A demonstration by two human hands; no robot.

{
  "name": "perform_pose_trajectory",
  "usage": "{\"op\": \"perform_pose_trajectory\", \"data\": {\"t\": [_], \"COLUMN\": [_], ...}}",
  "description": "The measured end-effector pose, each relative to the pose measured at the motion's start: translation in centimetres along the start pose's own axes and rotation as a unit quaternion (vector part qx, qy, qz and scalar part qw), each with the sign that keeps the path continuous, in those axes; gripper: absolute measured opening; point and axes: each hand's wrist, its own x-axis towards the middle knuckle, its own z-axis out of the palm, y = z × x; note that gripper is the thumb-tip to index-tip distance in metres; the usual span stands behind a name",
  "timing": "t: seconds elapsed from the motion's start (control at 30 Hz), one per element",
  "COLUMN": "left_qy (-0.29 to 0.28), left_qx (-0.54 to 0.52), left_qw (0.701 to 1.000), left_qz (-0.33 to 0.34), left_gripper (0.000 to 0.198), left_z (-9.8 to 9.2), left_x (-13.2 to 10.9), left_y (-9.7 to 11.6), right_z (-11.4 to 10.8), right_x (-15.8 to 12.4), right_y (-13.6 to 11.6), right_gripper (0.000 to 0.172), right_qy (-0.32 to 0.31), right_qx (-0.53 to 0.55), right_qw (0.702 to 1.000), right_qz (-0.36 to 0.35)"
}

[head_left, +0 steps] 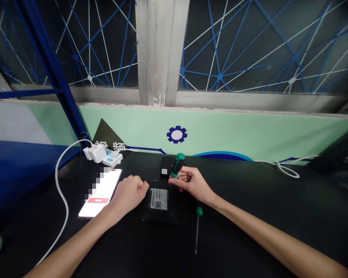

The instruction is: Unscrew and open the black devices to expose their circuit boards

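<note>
Two hands: my right hand point(195, 183) is closed on the tool, thumb and fingers pinching it just below the handle; my left hand point(131, 192) is curled into a loose fist, and I cannot tell whether anything is tucked inside.
Screwdriver in my right: a green-and-black-handled screwdriver point(178, 166), nearly upright, tip down near the casing's far right corner; my fingers hide whether it sits in a screw.
Casing between my hands: a flat black rectangular casing point(160, 213) with a white printed label point(159, 199), lying just right of my left hand.
Corner work: I judge it begun but unfinished, since the tool is at that corner; the other corners are too dark to count as done or left.
Casing's state: it looks whole, with no part lifted away.
Silvery bit: a tiny silvery sliver point(154, 180) right of my left knuckles, perhaps a screw, out or waiting; I cannot tell.
Black box: a small black box with a white sticker point(166, 163), just beyond my right fingertips, seemingly untouched.
Spare driver: a green-handled, metal-shafted screwdriver point(199, 211), lying nearer me than my right hand, unused now.
Phone: a lit, white-screened phone point(104, 191), left of my left hand.
</note>
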Motion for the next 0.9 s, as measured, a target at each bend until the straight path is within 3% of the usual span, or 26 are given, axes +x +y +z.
{"op": "perform_pose_trajectory", "data": {"t": [0.9], "left_qy": [-0.006], "left_qx": [-0.001], "left_qw": [1.0], "left_qz": [0.002], "left_gripper": [0.052], "left_z": [-0.21], "left_x": [-0.04], "left_y": [0.05], "right_z": [-0.48], "right_x": [-0.18], "right_y": [-0.4], "right_gripper": [0.039], "right_qy": [-0.06], "right_qx": [-0.018], "right_qw": [0.998], "right_qz": [-0.028]}}
